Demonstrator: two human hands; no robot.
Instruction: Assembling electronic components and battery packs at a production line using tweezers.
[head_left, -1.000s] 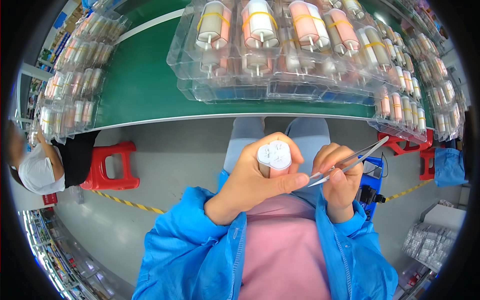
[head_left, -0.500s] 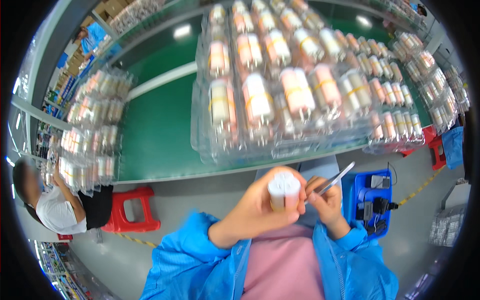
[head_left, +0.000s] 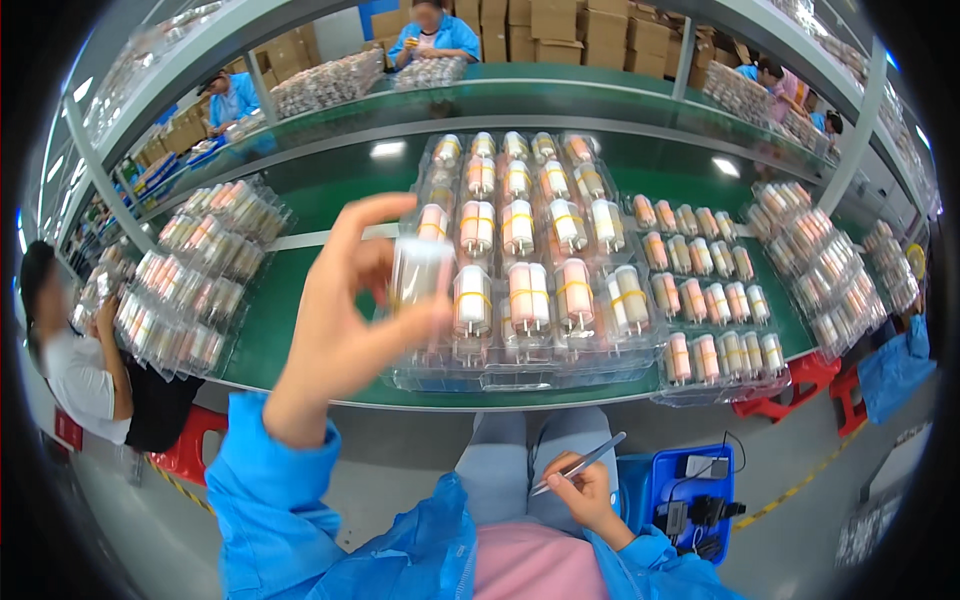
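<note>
My left hand [head_left: 335,310] is raised at the near left corner of a stack of clear plastic trays [head_left: 530,378]. Its thumb and a bent finger grip a blurred bundle of short cylinders [head_left: 420,272], grey and pink with a white top; the index finger arches clear above it. Similar white, pink and grey bundles [head_left: 528,300], tied with yellow bands, stand in rows in the tray. The slot behind my hand is partly hidden. Low over my lap, my right hand [head_left: 585,495] is closed on slim metal tweezers [head_left: 590,455], which point up to the right.
A tray with smaller rows [head_left: 715,365] lies to the right on the green table [head_left: 330,370]. More tray stacks [head_left: 185,290] stand at both sides. A blue bin [head_left: 690,510] with black devices is by my right leg. A co-worker [head_left: 90,350] sits at left, near a red stool [head_left: 195,440].
My left hand has moved from in front of my chest up and forward to the tray, carrying the bundle. The right hand, still with the tweezers, is now lower over my lap. The view has shifted.
</note>
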